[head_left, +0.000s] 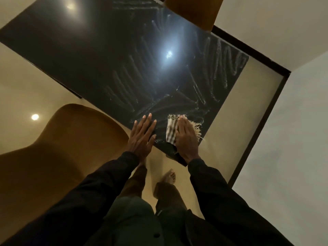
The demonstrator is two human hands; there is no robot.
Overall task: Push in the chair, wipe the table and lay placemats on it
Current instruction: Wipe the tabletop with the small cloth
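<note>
A glossy black table runs diagonally through the view, its right half streaked with wet wipe marks. My right hand presses flat on a striped, fringed cloth at the table's near corner. My left hand lies flat on the table edge just left of the cloth, fingers spread, holding nothing. A brown upholstered chair stands at my left, its back close to the table's near edge. No placemats show.
A second brown chair stands at the table's far side. A white wall with a dark baseboard runs close along the right. Beige floor lies below, with my bare foot on it.
</note>
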